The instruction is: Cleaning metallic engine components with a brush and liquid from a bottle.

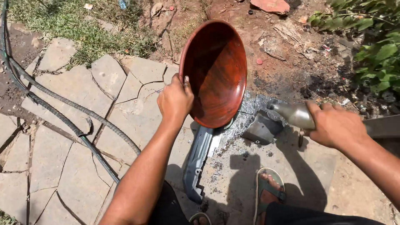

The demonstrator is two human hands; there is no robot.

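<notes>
— Where is the bowl, and how is it held?

— The reddish-brown wooden bowl [214, 73] is up in the air, tilted on edge with its hollow facing the camera, above the grey plastic panel [199, 160] that lies on the stone paving [75, 87]. The left hand [175, 100] is closed on the bowl's lower left rim, thumb inside the hollow, fingers behind the wall.

— And the other hand?

— The right hand [335, 125] is wrapped tight round a dull metal bottle [293, 114], to the right of the bowl and just below its level, nozzle end pointing towards the bowl but well apart from it.

— How would the bowl handle, do you reckon?

— Stiff and fairly light for its size, I'd judge, since one hand carries it by the rim. The polished inside looks glossy, so likely slick, more so if wet. A rim pinch as shown works, though a drop onto stone could crack or chip it.

— Anything else close by?

— A dark angular block [262, 129] sits below and to the right of the bowl on wet, grey-speckled paving. Ribbed dark hoses [62, 118] run across the stones well to the bowl's left. A sandalled foot [268, 191] stands below it.
</notes>
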